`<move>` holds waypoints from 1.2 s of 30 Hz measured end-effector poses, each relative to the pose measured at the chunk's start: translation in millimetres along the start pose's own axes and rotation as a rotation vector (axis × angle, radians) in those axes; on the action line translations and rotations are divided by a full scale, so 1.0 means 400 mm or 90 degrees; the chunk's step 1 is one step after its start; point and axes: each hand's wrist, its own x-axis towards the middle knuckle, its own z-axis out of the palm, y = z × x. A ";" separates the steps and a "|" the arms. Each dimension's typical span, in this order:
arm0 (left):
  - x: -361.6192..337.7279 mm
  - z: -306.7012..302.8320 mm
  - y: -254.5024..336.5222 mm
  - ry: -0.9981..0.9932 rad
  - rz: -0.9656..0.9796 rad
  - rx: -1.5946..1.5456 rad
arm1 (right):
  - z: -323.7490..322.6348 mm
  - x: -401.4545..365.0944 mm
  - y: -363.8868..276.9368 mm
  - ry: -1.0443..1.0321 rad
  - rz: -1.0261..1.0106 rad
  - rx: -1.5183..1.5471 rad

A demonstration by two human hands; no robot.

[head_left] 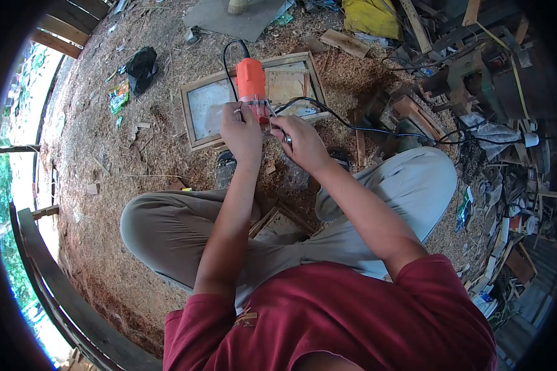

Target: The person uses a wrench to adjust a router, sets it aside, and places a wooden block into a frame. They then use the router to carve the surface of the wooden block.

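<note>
An orange corded trim router lies on a framed wooden panel, its lower end toward me. My left hand is closed around the left side of that lower end; its fingertips are partly hidden. In my right hand is a slim metal wrench, with its far end against the router's lower part. What exactly the wrench grips there is too small to tell. A black cord passes just above my right hand and runs off to the right.
Wood shavings cover the ground. A black plastic bag lies to the left and a yellow sack at the back. Scrap wood and a metal machine crowd the right side. Another small wooden frame sits between my legs.
</note>
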 end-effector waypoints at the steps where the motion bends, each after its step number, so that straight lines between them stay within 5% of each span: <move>1: -0.001 -0.003 0.009 -0.003 -0.008 -0.003 | -0.003 0.002 -0.001 -0.008 -0.017 -0.019; 11: 0.000 0.001 -0.011 0.001 0.008 -0.013 | 0.022 0.000 0.001 -0.032 -0.083 -0.134; 23: -0.006 -0.006 0.003 0.015 0.036 0.021 | 0.017 0.023 0.005 -0.010 -0.064 0.001; 36: -0.010 -0.009 -0.009 -0.014 0.023 -0.012 | -0.035 0.108 -0.017 -0.040 0.125 0.105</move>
